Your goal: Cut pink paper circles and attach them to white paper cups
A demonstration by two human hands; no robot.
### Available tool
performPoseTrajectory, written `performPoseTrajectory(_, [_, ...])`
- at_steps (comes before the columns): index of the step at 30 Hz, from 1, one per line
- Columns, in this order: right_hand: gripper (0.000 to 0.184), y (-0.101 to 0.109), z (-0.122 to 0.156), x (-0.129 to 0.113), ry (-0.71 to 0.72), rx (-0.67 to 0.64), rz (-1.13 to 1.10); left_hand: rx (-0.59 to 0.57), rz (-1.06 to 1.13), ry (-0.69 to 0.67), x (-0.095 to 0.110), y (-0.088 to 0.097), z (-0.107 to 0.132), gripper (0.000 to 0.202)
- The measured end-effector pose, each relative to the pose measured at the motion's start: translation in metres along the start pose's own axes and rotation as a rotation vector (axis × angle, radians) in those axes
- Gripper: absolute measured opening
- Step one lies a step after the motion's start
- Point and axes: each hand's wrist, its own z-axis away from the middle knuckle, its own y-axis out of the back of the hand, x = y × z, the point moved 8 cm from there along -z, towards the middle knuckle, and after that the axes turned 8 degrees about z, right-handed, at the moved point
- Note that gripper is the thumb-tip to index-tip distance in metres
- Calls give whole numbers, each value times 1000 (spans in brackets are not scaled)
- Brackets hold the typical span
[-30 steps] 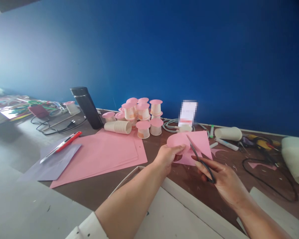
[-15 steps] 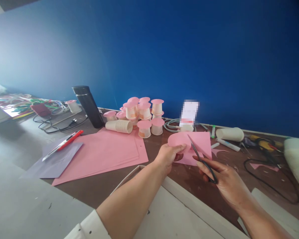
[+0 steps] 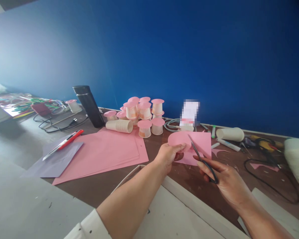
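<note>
My left hand point(image 3: 168, 155) pinches a piece of pink paper point(image 3: 189, 146) with a rounded edge, held just above the brown table point(image 3: 179, 179). Black-handled scissors point(image 3: 201, 159) sit in my right hand point(image 3: 224, 182), fingers through the loops, and their blades reach into the pink paper beside the rounded part. Both forearms stretch in from the bottom of the view.
A stack of pink sheets point(image 3: 107, 152) lies to the left, with a grey sheet and a red cutter point(image 3: 64, 143). Behind stand paper cups topped with pink discs point(image 3: 142, 114), a lying stack of cups point(image 3: 119, 125), a black flask point(image 3: 89, 106), markers, cables and a white roll point(image 3: 297, 159).
The hands, paper and scissors have hardly moved; the blades have shifted slightly along the pink paper. The view has drifted a little.
</note>
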Motion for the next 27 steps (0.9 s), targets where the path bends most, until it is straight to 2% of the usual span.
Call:
performPoseTrajectory(4, [52, 0, 1, 1, -9, 1, -16, -40, -27, -16, 1, -3, 0, 42])
performPoseTrajectory(14, [53, 0, -1, 5, -3, 4, -10, -21, -57, -32, 1, 0, -2, 39])
performPoseTrajectory(20, [57, -2, -2, 10, 1, 6, 22, -65, 115, -18, -6, -8, -1, 46])
performPoseTrajectory(27, [61, -10, -1, 9, -7, -41, 17, -13, 206, 6, -14, -7, -1, 47])
